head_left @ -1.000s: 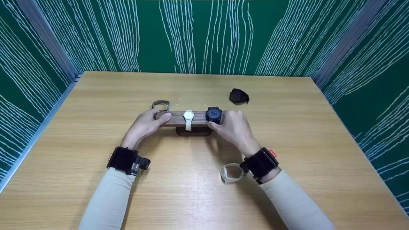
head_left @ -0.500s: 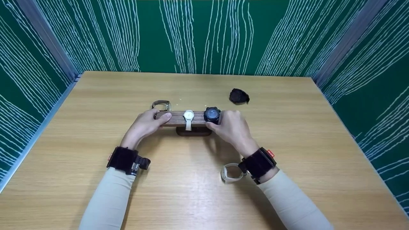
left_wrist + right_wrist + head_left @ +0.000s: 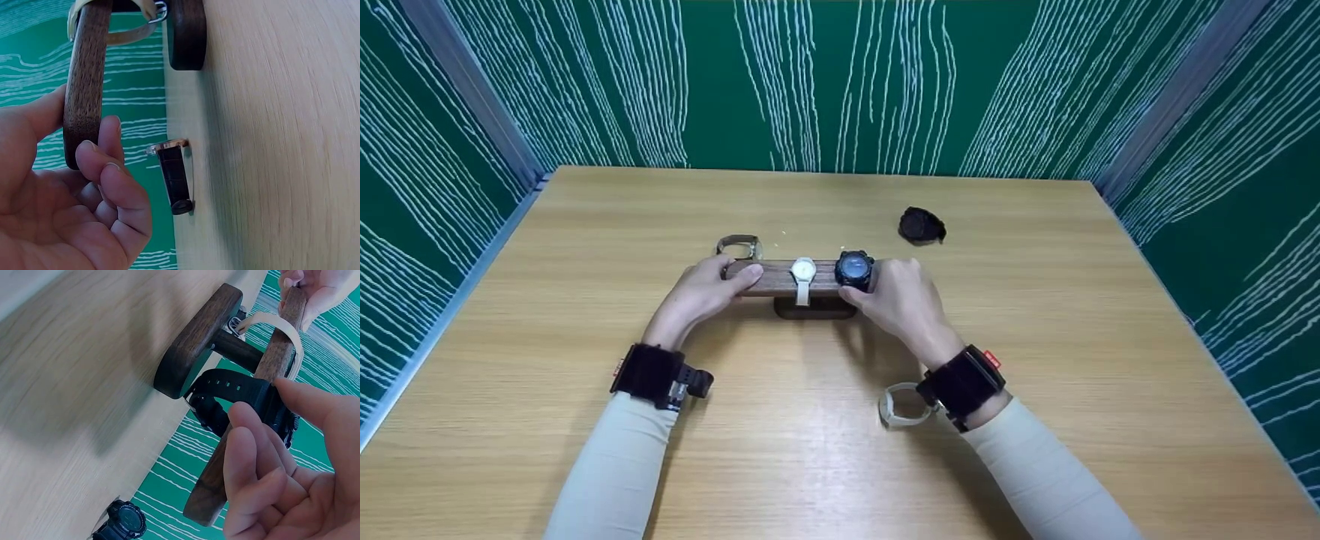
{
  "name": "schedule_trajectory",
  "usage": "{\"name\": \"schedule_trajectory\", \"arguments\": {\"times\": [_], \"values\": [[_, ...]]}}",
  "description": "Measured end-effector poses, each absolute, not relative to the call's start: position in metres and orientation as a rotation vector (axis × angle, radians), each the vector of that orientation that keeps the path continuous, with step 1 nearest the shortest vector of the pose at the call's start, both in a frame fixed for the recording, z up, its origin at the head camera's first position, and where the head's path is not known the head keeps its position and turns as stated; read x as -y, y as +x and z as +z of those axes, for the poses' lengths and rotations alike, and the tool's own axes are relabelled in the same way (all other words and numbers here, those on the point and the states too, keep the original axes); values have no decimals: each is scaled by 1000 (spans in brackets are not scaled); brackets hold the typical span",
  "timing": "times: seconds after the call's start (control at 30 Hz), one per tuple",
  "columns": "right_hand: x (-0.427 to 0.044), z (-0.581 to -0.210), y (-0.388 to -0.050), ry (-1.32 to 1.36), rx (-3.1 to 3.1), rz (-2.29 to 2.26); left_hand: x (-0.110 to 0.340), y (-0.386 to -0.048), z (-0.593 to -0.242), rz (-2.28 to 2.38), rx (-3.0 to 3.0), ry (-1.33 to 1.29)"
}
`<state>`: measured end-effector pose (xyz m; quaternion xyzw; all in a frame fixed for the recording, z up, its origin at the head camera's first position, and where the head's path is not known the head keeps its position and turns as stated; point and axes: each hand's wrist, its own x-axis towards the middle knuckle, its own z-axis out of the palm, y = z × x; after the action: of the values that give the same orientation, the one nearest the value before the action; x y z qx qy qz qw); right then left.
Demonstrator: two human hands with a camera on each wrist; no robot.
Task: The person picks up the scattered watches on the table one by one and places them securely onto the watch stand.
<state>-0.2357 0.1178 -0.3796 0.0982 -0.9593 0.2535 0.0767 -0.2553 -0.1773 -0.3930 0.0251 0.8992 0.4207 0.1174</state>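
A dark wooden watch stand has a crossbar on a post above a rounded base. My left hand grips the crossbar's left end, thumb on top and fingers curled below. A white watch hangs around the middle of the bar. To its right a black digital watch loops around the bar, its buckled strap dangling underneath. My right hand pinches this black watch between thumb and fingers. In the right wrist view, the bar's free end shows beyond the watch.
Behind the stand's left end lies a brown-strapped watch. Another black watch rests at the back right. A pale watch stands on its side near my right wrist. Green walls with white lines enclose the wooden table.
My right hand has slid the black watch a little leftward along the bar, closer to the white watch. My left hand has kept its place on the bar's end.
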Motion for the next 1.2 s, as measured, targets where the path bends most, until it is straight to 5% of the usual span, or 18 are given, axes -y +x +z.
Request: {"name": "schedule_trajectory", "arguments": {"times": [1.2], "values": [[-104, -377, -234, 291, 2924, 772, 177, -255, -391, 1212, -2620, 25]]}}
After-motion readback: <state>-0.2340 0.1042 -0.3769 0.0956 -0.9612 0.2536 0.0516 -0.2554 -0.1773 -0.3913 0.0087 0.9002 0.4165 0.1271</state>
